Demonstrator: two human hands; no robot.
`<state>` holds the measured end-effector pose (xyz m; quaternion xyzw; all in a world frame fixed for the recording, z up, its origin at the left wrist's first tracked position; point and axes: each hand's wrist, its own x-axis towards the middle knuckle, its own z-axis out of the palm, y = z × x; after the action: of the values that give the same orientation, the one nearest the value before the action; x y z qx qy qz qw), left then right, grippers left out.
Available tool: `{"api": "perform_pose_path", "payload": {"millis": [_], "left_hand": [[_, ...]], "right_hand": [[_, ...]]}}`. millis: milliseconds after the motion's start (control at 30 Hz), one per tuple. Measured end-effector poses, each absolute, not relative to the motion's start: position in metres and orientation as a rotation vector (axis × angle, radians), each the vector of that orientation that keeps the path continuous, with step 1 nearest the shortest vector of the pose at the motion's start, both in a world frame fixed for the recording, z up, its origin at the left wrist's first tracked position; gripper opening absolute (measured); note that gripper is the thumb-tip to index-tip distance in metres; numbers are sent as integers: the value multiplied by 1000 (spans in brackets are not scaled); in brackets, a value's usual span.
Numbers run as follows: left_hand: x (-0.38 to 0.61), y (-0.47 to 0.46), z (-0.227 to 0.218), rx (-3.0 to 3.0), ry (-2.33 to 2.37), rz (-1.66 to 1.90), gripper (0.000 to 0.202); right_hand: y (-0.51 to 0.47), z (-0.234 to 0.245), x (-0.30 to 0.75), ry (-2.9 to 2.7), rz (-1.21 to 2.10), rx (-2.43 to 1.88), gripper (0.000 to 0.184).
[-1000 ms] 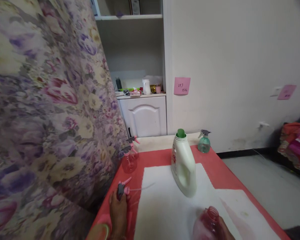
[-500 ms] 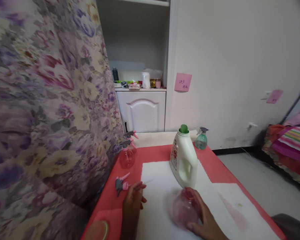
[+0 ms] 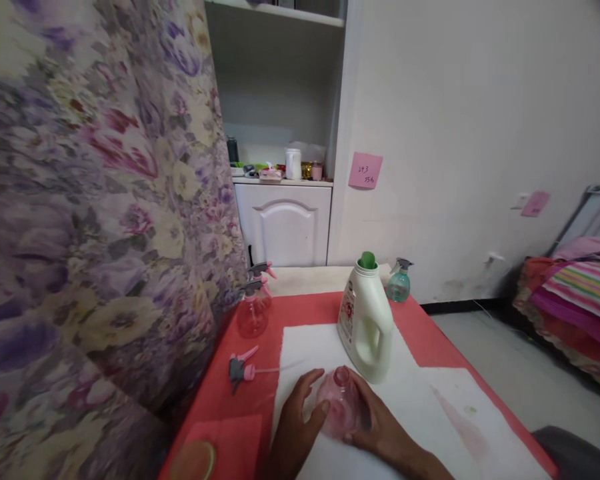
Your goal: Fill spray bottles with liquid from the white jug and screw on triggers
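Note:
A see-through pink spray bottle (image 3: 341, 403), its top off and its neck open, is held upright over the white cloth in front of me. My right hand (image 3: 375, 420) is wrapped round its right side. From the left, my left hand (image 3: 300, 417) cups it, with the thumb across its front. To the left lies a grey and pink spray head (image 3: 240, 371), its thin tube pointing right onto the white cloth (image 3: 300, 347). A large pale-green jug (image 3: 367, 320) with a handle stands just beyond my hands, something green (image 3: 366, 260) sitting in its mouth.
Pink spray bottles (image 3: 253, 317) with heads on stand at the table's far left, and a green spray bottle (image 3: 399, 283) at the far right. A round lid-like object (image 3: 193, 460) lies at the near left. A floral curtain (image 3: 105, 267) hangs along the left side.
The pink bottle has moved left and slightly up in my right hand. My left hand has come right, from beside the spray head to the bottle.

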<state>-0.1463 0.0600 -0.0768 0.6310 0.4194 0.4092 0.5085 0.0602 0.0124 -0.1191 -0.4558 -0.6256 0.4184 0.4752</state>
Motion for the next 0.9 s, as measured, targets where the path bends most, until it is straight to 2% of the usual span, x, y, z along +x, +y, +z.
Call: {"api": "perform_pose_path", "payload": {"millis": [67,233,300,433,667,900], "left_hand": [[-145,60,-78,1522,1014,984,50],[-141,60,-80,1516,1018,1009,53],[-139,60,-81,1542,1009,1039,52],[-138,63,-89,1605,1001,1073,52],[-143,68,-100,1769,1028,1037,54],[-140,71,-115,1815,1000,1119,51]], "right_hand": [[5,-119,66,-1509,945,-1176,87],[-5,-100,93,-1256,717,-1281,44],[-1,-87,106,-1095,591,-1315,38],[22,-64,120,-960,495,-1346,43],[72,-39,117,-1077,660,-1331,43],[85,-38,111,-1114,765,-1272,59]]}}
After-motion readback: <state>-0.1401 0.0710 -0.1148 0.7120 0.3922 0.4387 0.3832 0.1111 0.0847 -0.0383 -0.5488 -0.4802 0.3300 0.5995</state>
